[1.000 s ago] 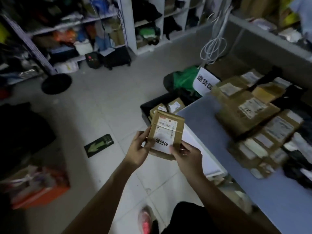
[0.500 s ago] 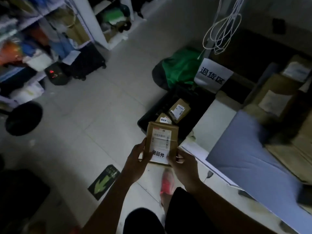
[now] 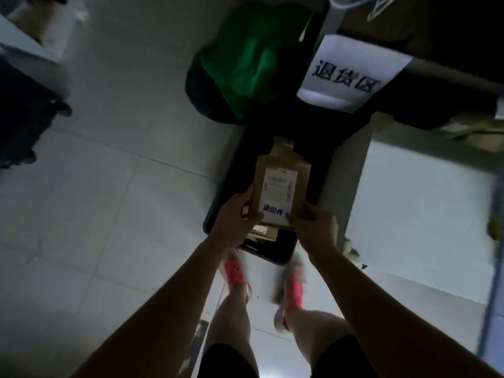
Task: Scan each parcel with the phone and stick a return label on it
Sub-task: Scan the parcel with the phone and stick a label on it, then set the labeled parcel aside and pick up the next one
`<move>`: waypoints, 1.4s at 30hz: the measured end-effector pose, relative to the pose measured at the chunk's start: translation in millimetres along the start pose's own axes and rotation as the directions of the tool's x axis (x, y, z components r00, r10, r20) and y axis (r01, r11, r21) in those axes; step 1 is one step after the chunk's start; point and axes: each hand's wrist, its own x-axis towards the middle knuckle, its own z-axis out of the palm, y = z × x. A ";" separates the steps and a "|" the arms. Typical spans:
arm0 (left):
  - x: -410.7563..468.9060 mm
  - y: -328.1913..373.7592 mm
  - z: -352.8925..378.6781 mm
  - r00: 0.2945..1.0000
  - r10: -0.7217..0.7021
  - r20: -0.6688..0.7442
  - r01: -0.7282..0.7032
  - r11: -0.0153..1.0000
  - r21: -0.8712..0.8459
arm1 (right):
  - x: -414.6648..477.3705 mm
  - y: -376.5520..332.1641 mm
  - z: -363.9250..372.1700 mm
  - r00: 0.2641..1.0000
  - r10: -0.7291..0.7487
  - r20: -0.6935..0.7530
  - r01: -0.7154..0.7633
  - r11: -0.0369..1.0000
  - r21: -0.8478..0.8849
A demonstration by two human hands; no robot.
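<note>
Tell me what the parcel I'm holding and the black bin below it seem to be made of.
The parcel looks like cardboard: matte brown with folded edges. The bin is probably plastic: dark, smooth, rounded rim with slight sheen, though blur leaves it open.

**Labelled parcel up over the bin**

The parcel is a flat brown cardboard pack, held face-up and nearly upright in the middle of the scene, above the black bin. A white shipping label covers its front. The return label, white with bold black characters, sits stuck at the near edge. The left hand grips its left side and the right hand pinches the near right corner. More brown parcels lie in the bin beneath.
</note>
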 end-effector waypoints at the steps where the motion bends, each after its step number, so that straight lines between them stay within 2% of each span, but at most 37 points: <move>1: 24.0 -13.2 2.4 1.000 -0.005 0.005 0.005 1.000 0.003 | 21.4 4.9 14.0 0.999 0.018 -0.029 -0.018 1.000 0.012; 6: 135.1 -89.3 24.6 0.997 -0.069 0.029 0.068 0.997 0.031 | 123.5 48.3 83.1 0.990 0.050 -0.134 -0.046 0.998 0.034; 10: 202.9 -147.9 47.5 0.998 -0.053 0.025 0.051 0.996 0.075 | 194.9 88.5 124.2 0.989 0.061 -0.135 -0.055 0.997 0.045; 15: 228.1 -191.2 74.6 0.999 -0.031 -0.014 0.033 0.992 0.124 | 224.0 127.3 144.7 0.989 0.064 -0.132 -0.065 0.998 0.000; 19: 209.2 -177.7 73.4 0.999 -0.043 -0.016 0.045 0.974 0.221 | 211.5 125.3 131.4 0.995 0.058 -0.086 -0.070 0.987 -0.146; 22: 188.3 -128.8 54.1 0.999 0.041 0.017 -0.044 0.890 0.454 | 183.4 94.9 101.6 0.995 0.024 -0.094 -0.046 0.970 -0.237; 25: 162.6 -49.3 24.2 0.975 0.206 0.078 -0.202 0.693 0.692 | 136.9 42.7 51.8 0.993 -0.058 -0.103 0.011 0.913 -0.408; 28: 128.2 47.1 -6.7 0.944 0.316 0.097 -0.262 0.538 0.801 | 82.2 -20.7 -11.3 0.984 -0.150 -0.099 0.063 0.806 -0.589; 35: 19.7 252.2 -39.2 0.821 0.534 0.202 -0.381 0.249 0.891 | -53.9 -126.3 -160.6 0.920 -0.358 -0.160 0.152 0.701 -0.697; 42: -108.2 372.2 7.9 0.779 0.596 0.193 -0.342 0.147 0.928 | -167.0 -134.5 -292.9 0.868 -0.448 -0.213 0.188 0.694 -0.695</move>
